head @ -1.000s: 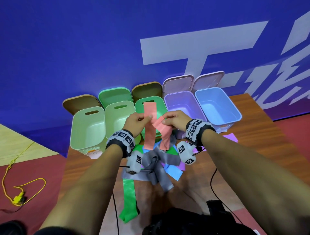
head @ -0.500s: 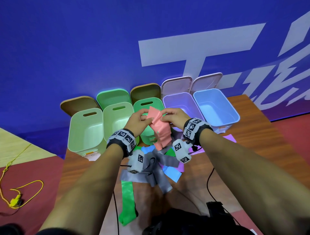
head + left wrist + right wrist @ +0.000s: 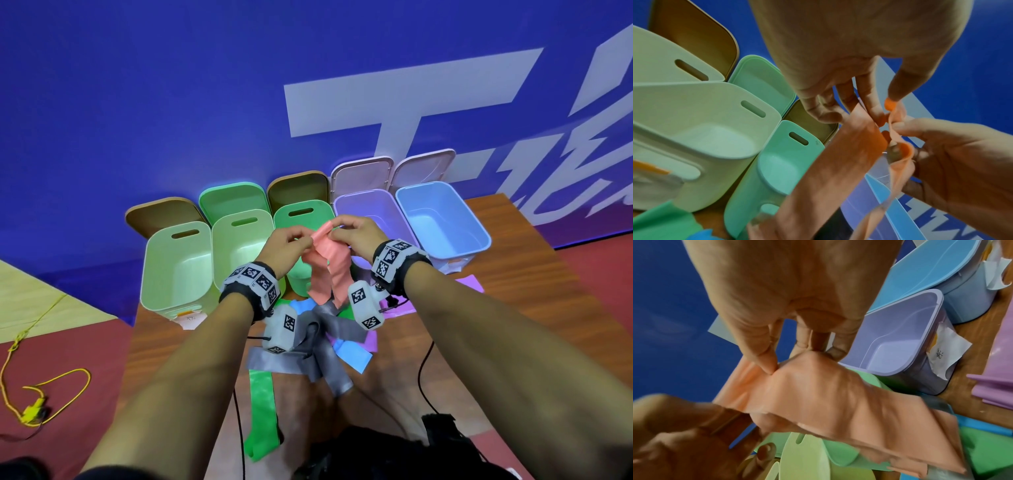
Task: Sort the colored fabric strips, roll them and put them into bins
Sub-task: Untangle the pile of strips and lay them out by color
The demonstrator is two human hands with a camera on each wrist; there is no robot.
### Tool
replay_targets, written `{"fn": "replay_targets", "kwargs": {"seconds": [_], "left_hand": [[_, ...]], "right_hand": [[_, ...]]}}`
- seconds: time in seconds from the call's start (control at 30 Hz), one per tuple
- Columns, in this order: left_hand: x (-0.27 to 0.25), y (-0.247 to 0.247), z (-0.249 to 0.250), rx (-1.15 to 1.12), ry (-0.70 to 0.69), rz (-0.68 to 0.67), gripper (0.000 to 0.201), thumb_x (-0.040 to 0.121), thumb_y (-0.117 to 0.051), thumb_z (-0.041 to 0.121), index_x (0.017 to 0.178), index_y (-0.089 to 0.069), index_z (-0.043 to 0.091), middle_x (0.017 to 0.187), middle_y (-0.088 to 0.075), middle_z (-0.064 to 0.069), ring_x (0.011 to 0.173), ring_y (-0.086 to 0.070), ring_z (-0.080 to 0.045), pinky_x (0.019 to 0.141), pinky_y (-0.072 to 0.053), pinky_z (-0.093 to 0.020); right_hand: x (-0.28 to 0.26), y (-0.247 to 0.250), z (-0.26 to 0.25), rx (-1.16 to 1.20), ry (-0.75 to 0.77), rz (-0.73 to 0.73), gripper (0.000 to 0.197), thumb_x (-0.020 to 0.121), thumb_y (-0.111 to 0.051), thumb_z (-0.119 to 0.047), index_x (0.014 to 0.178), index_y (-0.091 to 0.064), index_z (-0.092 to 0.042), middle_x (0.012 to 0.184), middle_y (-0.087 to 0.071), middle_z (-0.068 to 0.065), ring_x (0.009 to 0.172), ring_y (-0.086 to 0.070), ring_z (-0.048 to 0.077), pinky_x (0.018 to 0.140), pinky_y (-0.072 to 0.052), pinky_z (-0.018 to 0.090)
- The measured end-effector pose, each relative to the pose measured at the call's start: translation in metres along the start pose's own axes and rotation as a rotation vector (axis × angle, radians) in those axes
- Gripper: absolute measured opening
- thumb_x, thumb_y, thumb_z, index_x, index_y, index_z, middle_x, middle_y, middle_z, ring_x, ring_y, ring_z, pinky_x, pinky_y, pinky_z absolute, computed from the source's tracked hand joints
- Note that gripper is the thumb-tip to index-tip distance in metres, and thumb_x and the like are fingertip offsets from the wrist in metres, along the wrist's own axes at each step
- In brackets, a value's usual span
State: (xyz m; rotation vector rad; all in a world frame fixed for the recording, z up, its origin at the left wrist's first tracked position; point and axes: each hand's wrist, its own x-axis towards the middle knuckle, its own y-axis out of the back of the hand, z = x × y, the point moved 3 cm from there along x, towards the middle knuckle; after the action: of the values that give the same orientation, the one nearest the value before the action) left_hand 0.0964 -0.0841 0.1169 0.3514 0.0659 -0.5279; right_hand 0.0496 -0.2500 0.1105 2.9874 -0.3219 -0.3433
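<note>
A salmon-pink fabric strip hangs folded between my two hands, above the middle green bin. My left hand pinches its top edge from the left, my right hand pinches it from the right. In the left wrist view the pink strip curls round the fingertips of both hands. In the right wrist view the thumb presses into the pink strip. On the table below lie grey strips, a blue strip, a purple strip and a green strip.
Five open bins stand in a row at the table's far edge: two pale green, one green, a lilac bin and a light blue bin, lids leaning behind them against a blue wall. A yellow cord lies on the floor at left.
The pink strip, stretched upright a second ago, is now bunched and folded over between both hands. The hands have come closer together at its top.
</note>
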Motion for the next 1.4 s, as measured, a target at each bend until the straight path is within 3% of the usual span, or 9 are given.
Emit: {"fn": "replay_targets", "kwargs": {"seconds": [0.13,0.37,0.47,0.63,0.77,0.9,1.07,1.2,1.4], "left_hand": [[-0.004,0.000,0.002,-0.042,0.043,0.021,0.026,0.075,-0.056,0.034,0.077,-0.070,0.013,0.084,-0.059,-0.002,0.081,-0.050,-0.014,0.071,-0.042,-0.030],[-0.003,-0.001,0.001,-0.101,0.079,0.023,0.028,0.084,-0.062,0.037,0.081,-0.075,0.013,0.079,-0.066,0.001,0.080,-0.056,-0.016,0.074,-0.045,-0.031],[-0.001,0.000,-0.001,-0.025,-0.029,0.026,0.033,0.095,-0.063,0.031,0.077,-0.069,0.004,0.076,-0.056,-0.007,0.074,-0.049,-0.018,0.074,-0.043,-0.032],[0.004,0.002,-0.002,-0.014,-0.091,0.064,0.031,0.094,-0.066,0.018,0.063,-0.061,0.019,0.064,-0.057,0.003,0.067,-0.051,-0.015,0.073,-0.044,-0.033],[0.007,0.002,-0.002,-0.038,-0.108,0.085,0.024,0.091,-0.067,0.012,0.070,-0.066,0.023,0.066,-0.063,0.013,0.067,-0.054,-0.011,0.074,-0.046,-0.031],[0.011,0.002,-0.001,-0.055,-0.152,0.107,0.018,0.089,-0.070,0.009,0.083,-0.066,0.026,0.078,-0.061,0.005,0.075,-0.054,-0.017,0.076,-0.046,-0.034],[0.013,0.001,0.002,-0.060,-0.202,0.112,0.018,0.088,-0.070,0.008,0.087,-0.066,0.025,0.078,-0.059,0.005,0.080,-0.053,-0.019,0.075,-0.048,-0.035],[0.013,-0.001,0.006,-0.060,-0.199,0.111,0.018,0.089,-0.069,0.007,0.089,-0.065,0.024,0.081,-0.060,0.005,0.081,-0.055,-0.019,0.080,-0.051,-0.040],[0.013,0.000,0.008,-0.038,-0.197,0.102,0.011,0.089,-0.069,0.009,0.092,-0.068,0.020,0.081,-0.062,0.001,0.082,-0.059,-0.018,0.085,-0.055,-0.045]], "right_hand": [[-0.001,0.000,0.002,-0.029,0.014,-0.006,0.019,0.087,-0.066,-0.007,0.095,-0.077,-0.020,0.077,-0.069,0.001,0.072,-0.058,0.013,0.075,-0.048,0.031],[-0.005,0.003,0.002,-0.028,-0.005,0.033,0.017,0.088,-0.066,-0.004,0.101,-0.075,-0.011,0.071,-0.064,0.001,0.067,-0.057,0.012,0.075,-0.048,0.031],[-0.009,0.002,0.000,-0.016,-0.018,0.008,0.015,0.088,-0.064,-0.002,0.095,-0.073,-0.012,0.071,-0.063,0.002,0.066,-0.056,0.012,0.071,-0.048,0.028],[-0.016,0.003,-0.004,0.099,-0.109,-0.037,0.010,0.090,-0.061,-0.008,0.089,-0.068,-0.015,0.084,-0.059,0.007,0.071,-0.054,0.020,0.068,-0.049,0.025],[-0.021,0.006,-0.007,0.126,-0.109,-0.071,0.005,0.093,-0.062,-0.017,0.092,-0.068,-0.018,0.089,-0.064,0.002,0.080,-0.061,0.016,0.081,-0.053,0.028],[-0.021,0.008,-0.009,0.160,-0.105,-0.067,0.007,0.092,-0.060,-0.015,0.087,-0.066,-0.013,0.085,-0.062,0.005,0.082,-0.060,0.018,0.090,-0.050,0.034],[-0.024,0.010,-0.014,0.094,-0.012,-0.034,0.011,0.093,-0.068,-0.016,0.082,-0.067,-0.012,0.063,-0.058,-0.003,0.061,-0.053,0.011,0.070,-0.051,0.022],[-0.021,0.012,-0.014,0.076,-0.014,0.006,0.009,0.088,-0.071,-0.005,0.090,-0.067,-0.012,0.064,-0.049,0.007,0.053,-0.045,0.013,0.060,-0.044,0.025],[-0.020,0.013,-0.015,0.018,0.002,0.002,0.012,0.088,-0.074,-0.026,0.089,-0.067,-0.017,0.080,-0.065,0.001,0.071,-0.062,0.012,0.075,-0.050,0.027]]}}
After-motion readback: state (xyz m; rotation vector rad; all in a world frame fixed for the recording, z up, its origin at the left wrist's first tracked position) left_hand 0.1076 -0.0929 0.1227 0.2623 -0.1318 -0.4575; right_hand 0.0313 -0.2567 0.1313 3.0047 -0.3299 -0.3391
